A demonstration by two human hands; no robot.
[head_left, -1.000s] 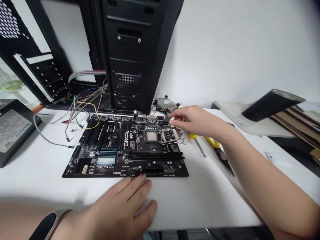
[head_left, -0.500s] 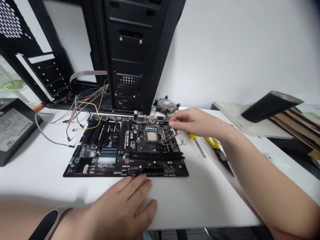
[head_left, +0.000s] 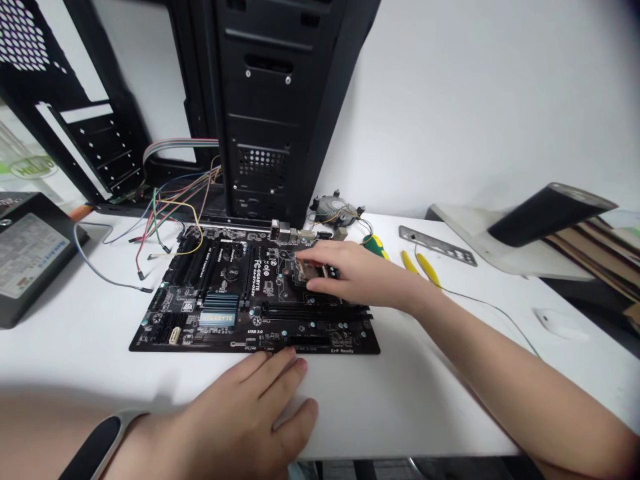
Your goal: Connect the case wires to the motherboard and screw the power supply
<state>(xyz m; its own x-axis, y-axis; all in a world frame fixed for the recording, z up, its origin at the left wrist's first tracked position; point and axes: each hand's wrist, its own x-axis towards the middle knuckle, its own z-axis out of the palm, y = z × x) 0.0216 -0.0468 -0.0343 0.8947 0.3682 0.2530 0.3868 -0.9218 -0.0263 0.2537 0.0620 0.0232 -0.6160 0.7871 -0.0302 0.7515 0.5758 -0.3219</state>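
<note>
A black Gigabyte motherboard (head_left: 235, 340) lies flat on the white table. My left hand (head_left: 245, 407) rests palm down in front of it, fingers stretched out, with the fingertips touching its near edge. Over the board's right half is my right hand (head_left: 360, 270). Its index finger and thumb are on either side of the metal CPU socket cover (head_left: 307, 271), which now lies down over the processor. The palm hides part of the socket and the lever side.
Behind the board stands a black computer case (head_left: 265, 120) with loose coloured wires (head_left: 173, 200). A CPU fan (head_left: 335, 208) is beside it. Rightward lie a screwdriver handle (head_left: 375, 245), yellow-handled pliers (head_left: 427, 269) and a metal I/O plate (head_left: 437, 245). A power supply (head_left: 35, 253) sits left.
My right hand has moved left and towards me, over the socket. The raised metal cover has come down onto the processor. My left hand stays at the board's near edge.
</note>
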